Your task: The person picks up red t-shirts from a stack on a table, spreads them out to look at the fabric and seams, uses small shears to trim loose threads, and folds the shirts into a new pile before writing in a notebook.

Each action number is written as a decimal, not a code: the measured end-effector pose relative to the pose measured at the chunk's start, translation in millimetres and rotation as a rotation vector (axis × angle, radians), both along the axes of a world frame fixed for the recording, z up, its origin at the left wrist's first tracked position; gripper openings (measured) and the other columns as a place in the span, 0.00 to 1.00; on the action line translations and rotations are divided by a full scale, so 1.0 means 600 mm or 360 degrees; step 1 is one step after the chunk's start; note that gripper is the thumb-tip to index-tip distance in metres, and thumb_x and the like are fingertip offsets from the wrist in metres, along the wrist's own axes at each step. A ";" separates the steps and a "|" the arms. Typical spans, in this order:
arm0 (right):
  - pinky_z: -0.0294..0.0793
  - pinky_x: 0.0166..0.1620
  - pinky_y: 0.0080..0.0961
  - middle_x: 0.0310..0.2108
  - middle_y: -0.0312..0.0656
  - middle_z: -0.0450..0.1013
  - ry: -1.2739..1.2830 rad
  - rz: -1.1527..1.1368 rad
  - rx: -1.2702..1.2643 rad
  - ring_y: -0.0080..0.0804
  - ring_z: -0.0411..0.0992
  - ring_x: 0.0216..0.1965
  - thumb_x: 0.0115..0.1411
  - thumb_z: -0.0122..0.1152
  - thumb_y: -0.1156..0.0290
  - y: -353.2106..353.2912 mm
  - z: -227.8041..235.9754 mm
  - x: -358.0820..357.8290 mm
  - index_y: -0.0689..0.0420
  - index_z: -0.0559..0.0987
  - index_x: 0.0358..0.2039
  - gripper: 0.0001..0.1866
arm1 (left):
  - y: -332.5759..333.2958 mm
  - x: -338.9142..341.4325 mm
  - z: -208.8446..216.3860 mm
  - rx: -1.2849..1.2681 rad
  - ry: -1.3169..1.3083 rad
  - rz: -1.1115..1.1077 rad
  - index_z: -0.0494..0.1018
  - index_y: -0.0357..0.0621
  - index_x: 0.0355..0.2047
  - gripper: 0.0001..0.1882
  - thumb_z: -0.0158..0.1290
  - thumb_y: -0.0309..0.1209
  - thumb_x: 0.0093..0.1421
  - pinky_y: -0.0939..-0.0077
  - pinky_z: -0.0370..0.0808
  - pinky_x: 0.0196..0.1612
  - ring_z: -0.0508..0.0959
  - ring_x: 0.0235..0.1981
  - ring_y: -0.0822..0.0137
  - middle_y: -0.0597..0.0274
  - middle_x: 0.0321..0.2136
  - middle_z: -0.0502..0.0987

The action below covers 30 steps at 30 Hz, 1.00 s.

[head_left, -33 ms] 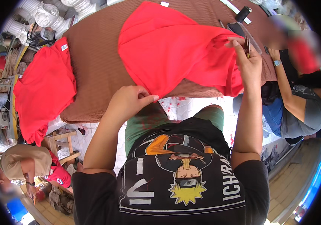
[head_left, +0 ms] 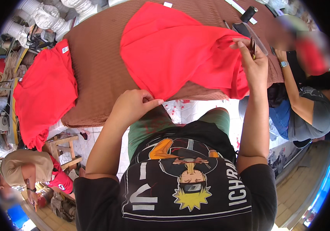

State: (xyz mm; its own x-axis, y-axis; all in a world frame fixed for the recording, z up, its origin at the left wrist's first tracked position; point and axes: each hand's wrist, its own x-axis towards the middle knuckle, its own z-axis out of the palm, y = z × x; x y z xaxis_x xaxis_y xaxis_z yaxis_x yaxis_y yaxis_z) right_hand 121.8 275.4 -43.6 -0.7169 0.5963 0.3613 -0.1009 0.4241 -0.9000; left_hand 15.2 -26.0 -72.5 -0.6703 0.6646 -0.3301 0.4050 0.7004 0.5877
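Note:
A red garment [head_left: 168, 54] is spread over the brown cloth-covered table in front of me, with a fold hanging past the near edge. My left hand [head_left: 136, 106] pinches its near edge between thumb and fingers. At the garment's right end, my right hand [head_left: 256, 65] grips bunched cloth between thumb and fingers. Small dark thread snips [head_left: 252, 48] are tucked in that same hand, blades pointing up and away from the cloth. The fingertips of my right hand are partly hidden by the fabric.
A pile of red garments [head_left: 47, 92] lies at the table's [head_left: 95, 69] left end. A black thread spool [head_left: 249, 14] and a clear-edged pouch [head_left: 244, 29] sit at the far right. A co-worker's arm [head_left: 296, 88] rests by the right edge; another person [head_left: 30, 165] bends at lower left.

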 end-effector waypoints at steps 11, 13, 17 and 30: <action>0.63 0.31 0.08 0.27 0.32 0.76 -0.0070 -0.0129 -0.0117 0.10 0.65 0.25 0.60 0.55 0.72 0.023 0.015 0.009 0.60 0.79 0.37 0.08 | 0.019 -0.015 -0.017 0.0347 -0.0141 0.0118 0.77 0.39 0.27 0.15 0.57 0.40 0.54 0.72 0.72 0.27 0.77 0.21 0.64 0.59 0.20 0.77; 0.62 0.28 0.08 0.26 0.31 0.76 0.0020 -0.0127 -0.0069 0.09 0.63 0.23 0.60 0.55 0.71 0.028 0.023 0.012 0.60 0.79 0.37 0.09 | 0.019 -0.048 0.002 0.0743 -0.0616 0.0266 0.76 0.41 0.28 0.13 0.56 0.39 0.56 0.76 0.71 0.25 0.75 0.19 0.71 0.64 0.19 0.76; 0.58 0.25 0.09 0.26 0.30 0.76 0.0143 -0.0129 -0.0188 0.07 0.60 0.22 0.60 0.55 0.70 0.039 0.041 0.031 0.59 0.80 0.37 0.09 | -0.011 -0.196 0.096 0.2252 -0.0327 0.1067 0.71 0.40 0.39 0.10 0.48 0.33 0.63 0.78 0.72 0.43 0.78 0.39 0.67 0.57 0.34 0.78; 0.51 0.20 0.09 0.25 0.29 0.76 0.0276 -0.0257 -0.0156 0.07 0.54 0.17 0.61 0.54 0.70 0.083 0.049 0.085 0.57 0.80 0.38 0.09 | 0.130 -0.077 0.035 0.1431 0.0410 0.0135 0.69 0.42 0.49 0.23 0.59 0.34 0.54 0.67 0.62 0.56 0.69 0.50 0.66 0.57 0.48 0.71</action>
